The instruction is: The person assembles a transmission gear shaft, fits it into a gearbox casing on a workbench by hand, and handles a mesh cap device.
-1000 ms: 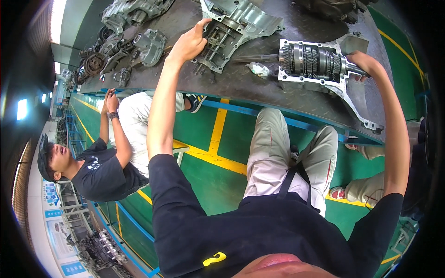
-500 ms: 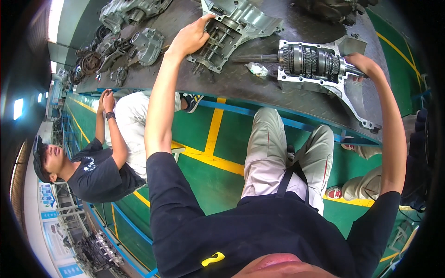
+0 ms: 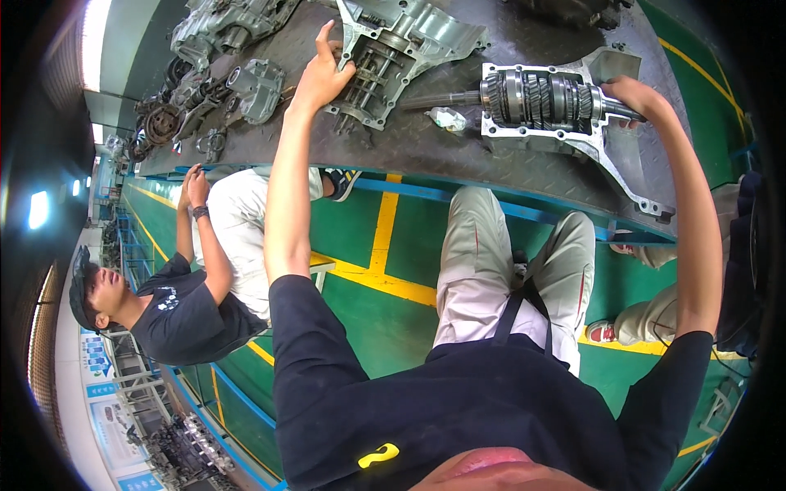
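Note:
On the metal table lie two gearbox housing halves. My left hand (image 3: 324,78) is at the left edge of the far half (image 3: 426,51), which holds rods and shift forks. Its index finger points up and away from the other fingers, which reach the housing's rim. The nearer half (image 3: 606,147) lies to the right with a gear shaft (image 3: 544,100) in it, several gears stacked along its length. My right hand (image 3: 634,96) is closed round the shaft's right end, with fingertips showing below it. A small crumpled white wrapper (image 3: 447,119) lies between the halves.
More metal castings (image 3: 255,88) and a round brown part (image 3: 164,124) crowd the table's left end. A dark casting (image 3: 573,11) sits at the far edge. A seated person (image 3: 192,299) is at my left; another person's legs (image 3: 647,319) show at my right.
My left hand has drawn back slightly along the far housing's edge, and its index finger has lifted. My right hand stays at the shaft's end. The view has shifted a little.

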